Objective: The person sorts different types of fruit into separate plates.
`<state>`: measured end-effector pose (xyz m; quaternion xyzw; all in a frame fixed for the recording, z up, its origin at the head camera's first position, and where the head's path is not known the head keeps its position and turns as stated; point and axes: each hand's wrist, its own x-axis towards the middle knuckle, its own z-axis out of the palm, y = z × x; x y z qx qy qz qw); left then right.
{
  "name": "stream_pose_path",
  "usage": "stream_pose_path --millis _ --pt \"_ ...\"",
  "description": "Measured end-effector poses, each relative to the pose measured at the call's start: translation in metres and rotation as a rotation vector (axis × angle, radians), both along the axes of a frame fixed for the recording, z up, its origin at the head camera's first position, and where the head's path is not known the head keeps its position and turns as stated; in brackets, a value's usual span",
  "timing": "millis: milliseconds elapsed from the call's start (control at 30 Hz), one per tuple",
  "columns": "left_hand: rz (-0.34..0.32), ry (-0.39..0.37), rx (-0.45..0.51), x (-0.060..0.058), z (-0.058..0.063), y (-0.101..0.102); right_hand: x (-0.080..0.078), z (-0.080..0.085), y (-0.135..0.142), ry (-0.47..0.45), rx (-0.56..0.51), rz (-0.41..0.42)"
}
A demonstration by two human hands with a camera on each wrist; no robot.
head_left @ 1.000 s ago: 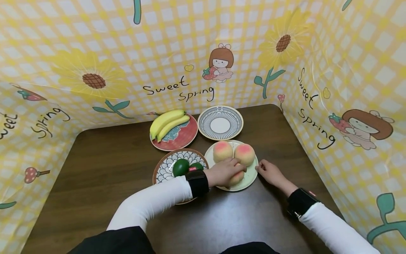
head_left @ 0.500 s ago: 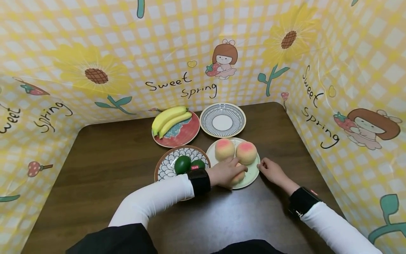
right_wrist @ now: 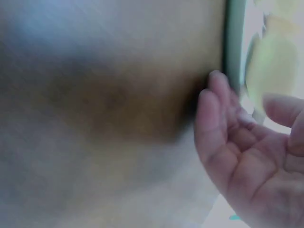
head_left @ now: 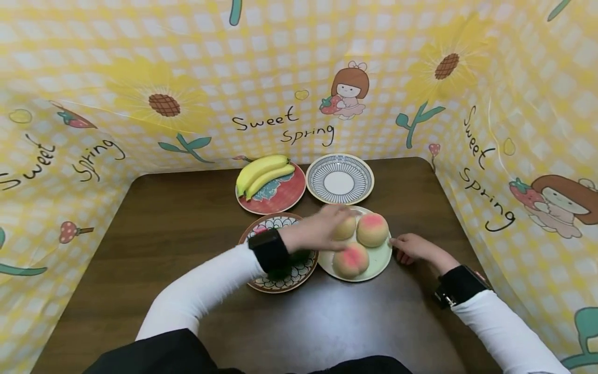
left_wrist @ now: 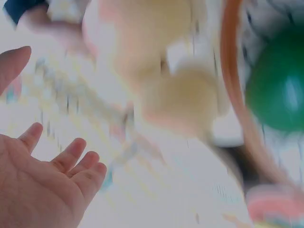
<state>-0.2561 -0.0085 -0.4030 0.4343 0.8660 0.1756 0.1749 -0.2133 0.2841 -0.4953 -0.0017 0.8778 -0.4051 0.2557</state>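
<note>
My left hand (head_left: 322,228) hovers over the left side of a pale green plate (head_left: 380,259), its fingers extended and palm bare in the left wrist view. On that plate sit a front peach (head_left: 351,259), a right peach (head_left: 372,229) and a back peach (head_left: 344,228), which the left fingers partly cover. My right hand (head_left: 418,248) pinches the plate's right rim, thumb on the inner side and fingers outside. Under the left wrist, a brown-rimmed plate (head_left: 303,278) carries dark green fruits; one green fruit (left_wrist: 280,85) shows large in the left wrist view.
Behind stands a red plate (head_left: 291,192) bearing yellow bananas (head_left: 261,175). Next to it is a white plate with dark radial lines (head_left: 338,183). A yellow checked cloth (head_left: 201,88) walls in the dark wooden table (head_left: 163,234) at the back and sides.
My left hand has let go of the front peach and lifted up and back toward the rear peach. The right hand stays at the plate's rim. The head view has shifted slightly.
</note>
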Motion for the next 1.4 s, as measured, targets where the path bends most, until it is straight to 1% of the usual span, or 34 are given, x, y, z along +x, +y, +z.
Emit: stream_pose_path --millis 67,133,167,200,233,267,333,367,400,467,567,633,700,767,800,867,933,1033,1100,1200,1300,1400 --pt "0.076 0.027 0.049 -0.019 0.012 -0.019 -0.007 0.002 0.009 0.037 -0.002 -0.027" --pt "0.179 0.047 0.08 -0.042 0.022 -0.04 -0.017 0.003 0.016 0.101 -0.002 -0.083" --pt "0.225 0.042 0.099 -0.053 0.026 -0.051 -0.023 0.003 0.019 0.127 -0.008 -0.118" --pt "0.281 0.038 0.11 -0.065 0.028 -0.061 -0.03 0.002 0.021 0.145 -0.02 -0.144" --pt "0.33 0.034 0.125 -0.077 0.028 -0.071 -0.037 0.001 0.023 0.147 -0.041 -0.17" --pt "0.387 0.014 0.129 -0.088 0.028 -0.08 -0.045 0.0 0.024 0.139 -0.066 -0.189" --pt "0.477 -0.016 0.135 -0.107 0.023 -0.096 -0.06 -0.003 0.025 0.094 -0.134 -0.213" --pt "0.514 -0.035 0.139 -0.115 0.018 -0.102 -0.067 -0.005 0.025 0.061 -0.169 -0.216" --pt "0.548 -0.041 0.132 -0.122 0.01 -0.108 -0.073 -0.007 0.026 0.028 -0.201 -0.205" --pt "0.6 -0.053 0.107 -0.133 -0.006 -0.116 -0.084 -0.013 0.025 -0.046 -0.261 -0.175" --pt "0.644 -0.05 0.058 -0.144 -0.033 -0.122 -0.095 -0.025 0.024 -0.118 -0.329 -0.13" --pt "0.658 -0.03 0.009 -0.149 -0.049 -0.124 -0.101 -0.034 0.022 -0.139 -0.366 -0.123" --pt "0.678 -0.008 -0.036 -0.153 -0.061 -0.124 -0.106 -0.042 0.02 -0.132 -0.385 -0.133" --pt "0.703 0.015 -0.079 -0.157 -0.07 -0.123 -0.11 -0.046 0.019 -0.108 -0.392 -0.148" --pt "0.721 0.023 -0.094 -0.159 -0.072 -0.122 -0.112 -0.047 0.019 -0.094 -0.391 -0.152" --pt "0.767 0.031 -0.116 -0.163 -0.073 -0.12 -0.116 -0.042 0.017 -0.07 -0.376 -0.15" --pt "0.8 0.037 -0.121 -0.169 -0.075 -0.124 -0.122 -0.037 0.014 -0.054 -0.367 -0.143" --pt "0.841 0.026 -0.127 -0.175 -0.076 -0.134 -0.128 -0.031 0.003 -0.044 -0.358 -0.143" --pt "0.854 0.012 -0.129 -0.179 -0.078 -0.142 -0.131 -0.033 -0.004 -0.039 -0.358 -0.154" --pt "0.87 -0.008 -0.143 -0.18 -0.078 -0.147 -0.133 -0.035 -0.013 -0.022 -0.345 -0.16" --pt "0.878 0.014 -0.145 -0.183 -0.077 -0.149 -0.137 -0.031 -0.019 -0.006 -0.323 -0.161" --pt "0.887 0.063 -0.151 -0.187 -0.078 -0.151 -0.143 -0.028 -0.022 0.008 -0.287 -0.164"
